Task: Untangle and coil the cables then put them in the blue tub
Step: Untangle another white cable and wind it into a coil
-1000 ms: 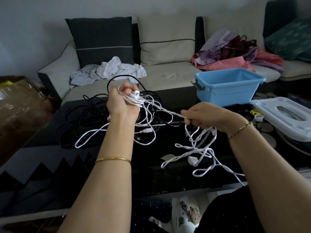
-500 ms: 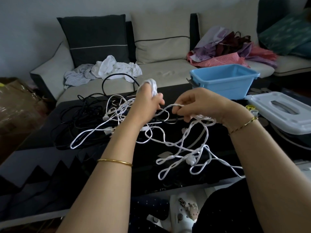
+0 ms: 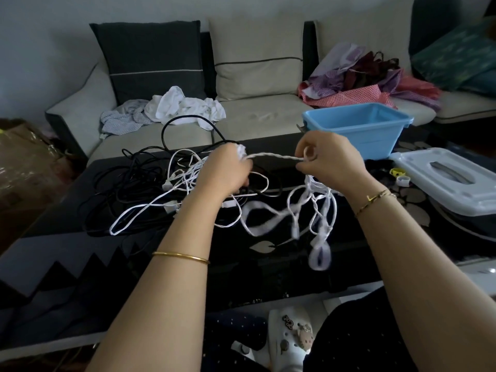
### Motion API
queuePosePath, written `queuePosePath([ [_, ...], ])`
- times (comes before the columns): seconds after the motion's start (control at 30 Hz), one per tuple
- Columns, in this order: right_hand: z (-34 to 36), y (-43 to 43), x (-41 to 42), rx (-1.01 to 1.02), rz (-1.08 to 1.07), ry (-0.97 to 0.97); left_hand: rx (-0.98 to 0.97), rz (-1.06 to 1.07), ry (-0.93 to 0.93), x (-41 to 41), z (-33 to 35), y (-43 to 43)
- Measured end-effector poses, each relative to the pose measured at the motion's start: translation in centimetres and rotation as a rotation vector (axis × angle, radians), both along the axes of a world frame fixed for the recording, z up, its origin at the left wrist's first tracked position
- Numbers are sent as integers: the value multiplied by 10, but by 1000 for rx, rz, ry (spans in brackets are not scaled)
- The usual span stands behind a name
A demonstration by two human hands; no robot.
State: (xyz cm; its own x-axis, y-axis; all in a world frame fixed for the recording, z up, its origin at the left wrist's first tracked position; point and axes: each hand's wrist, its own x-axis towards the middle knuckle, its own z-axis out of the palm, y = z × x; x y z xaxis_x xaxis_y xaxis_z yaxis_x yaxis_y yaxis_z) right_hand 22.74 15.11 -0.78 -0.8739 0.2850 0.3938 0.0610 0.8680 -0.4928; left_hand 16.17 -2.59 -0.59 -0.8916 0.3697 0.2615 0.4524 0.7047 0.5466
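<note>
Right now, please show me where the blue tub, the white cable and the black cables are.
blue tub (image 3: 381, 140), head view, on its front wall.
white cable (image 3: 273, 155), head view, on the taut raised stretch.
black cables (image 3: 131, 170), head view, on the middle of the tangled pile.

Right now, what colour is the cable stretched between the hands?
White. The cable shows best in the head view.

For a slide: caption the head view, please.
Left hand and right hand hold a white cable taut near the blue tub.
</note>
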Motion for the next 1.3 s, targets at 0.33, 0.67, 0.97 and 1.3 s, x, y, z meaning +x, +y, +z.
queuePosePath([
  [0.33, 1, 11, 5, -420, 35, -165, 922, 140, -465, 0, 17, -12],
  [0.67, 4, -12, 9, -356, 390, -304, 672, 113, -554, 9, 16, -1],
  [0.97, 2, -7, -3, -629, 230, 15, 831, -363, -1132, 16, 25, -8],
  [1.3, 1, -34, 1, -538, 486, -302, 1612, -586, -1340, 2, 19, -14],
])
